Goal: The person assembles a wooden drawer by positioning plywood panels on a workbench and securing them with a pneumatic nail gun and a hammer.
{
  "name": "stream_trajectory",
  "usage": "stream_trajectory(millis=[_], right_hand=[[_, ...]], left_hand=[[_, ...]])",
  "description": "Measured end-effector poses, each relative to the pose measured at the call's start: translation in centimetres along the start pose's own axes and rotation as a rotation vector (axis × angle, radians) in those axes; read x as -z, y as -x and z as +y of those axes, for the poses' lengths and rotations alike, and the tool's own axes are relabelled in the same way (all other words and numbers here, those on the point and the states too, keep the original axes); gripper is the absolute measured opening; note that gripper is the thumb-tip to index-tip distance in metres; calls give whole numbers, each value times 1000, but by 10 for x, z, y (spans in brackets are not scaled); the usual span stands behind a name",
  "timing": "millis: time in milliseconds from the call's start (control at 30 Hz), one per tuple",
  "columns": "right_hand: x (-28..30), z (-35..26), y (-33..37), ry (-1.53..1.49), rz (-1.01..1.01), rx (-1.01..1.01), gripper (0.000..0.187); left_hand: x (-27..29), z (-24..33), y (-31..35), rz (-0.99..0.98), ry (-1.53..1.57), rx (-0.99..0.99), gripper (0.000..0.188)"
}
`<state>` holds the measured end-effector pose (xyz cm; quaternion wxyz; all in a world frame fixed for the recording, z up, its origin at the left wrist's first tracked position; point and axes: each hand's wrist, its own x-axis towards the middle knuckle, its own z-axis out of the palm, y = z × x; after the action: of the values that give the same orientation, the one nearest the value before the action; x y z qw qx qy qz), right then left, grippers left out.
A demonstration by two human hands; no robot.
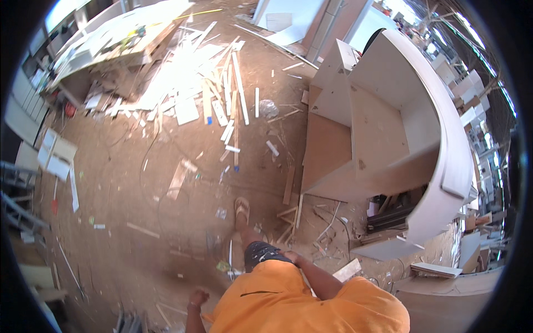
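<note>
Brown floor [122, 194] is strewn with wood strips [237, 89], footing best picked carefully; dark shorts [259, 255] at the thigh are seemingly touched by the right hand [291, 257], left hand [198, 298] held aside, fingers of both indiscernible.

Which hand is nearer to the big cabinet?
The right hand: it is by the shorts, with the cabinet ahead and to its right. The left hand is farther off, out to the person's left.
</note>
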<state>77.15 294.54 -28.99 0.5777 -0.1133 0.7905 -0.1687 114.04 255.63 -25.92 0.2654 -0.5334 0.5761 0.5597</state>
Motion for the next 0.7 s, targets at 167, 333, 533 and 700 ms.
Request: stream_trajectory(millis=[167, 333, 533, 700], right_hand=[[135, -129, -66, -1000, -171, -122, 57], [252, -160, -98, -445, -132, -88, 56], [308, -87, -187, -819, 57, -362, 59], [464, -222, -187, -351, 416, -322, 51]], left_hand=[[18, 133, -44, -10, -521, -278, 29], [101, 355, -133, 58, -805, -903, 36], [128, 559, -270, -92, 450, -46, 31], [150, 741, -405, -165, -198, -47, 31]])
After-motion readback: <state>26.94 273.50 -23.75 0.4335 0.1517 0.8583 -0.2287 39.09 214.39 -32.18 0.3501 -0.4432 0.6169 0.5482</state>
